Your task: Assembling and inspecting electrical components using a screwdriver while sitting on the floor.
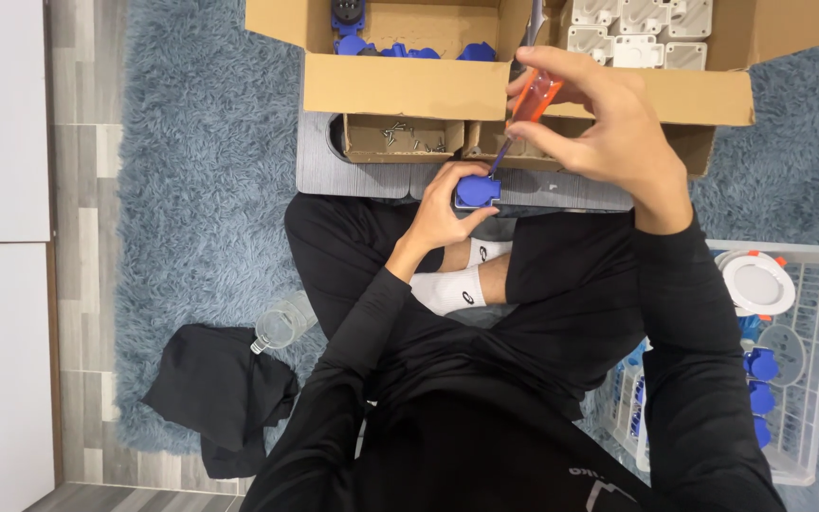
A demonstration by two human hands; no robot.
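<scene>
The left hand clasps a small blue socket part on the grey mat; the right hand pinches an orange-handled screwdriver directly above; its long axis slants down-left, tip meeting the part's top.

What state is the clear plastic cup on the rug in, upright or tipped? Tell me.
Tipped: the clear cup lies on its side on the blue rug, beside the black cloth.
</scene>
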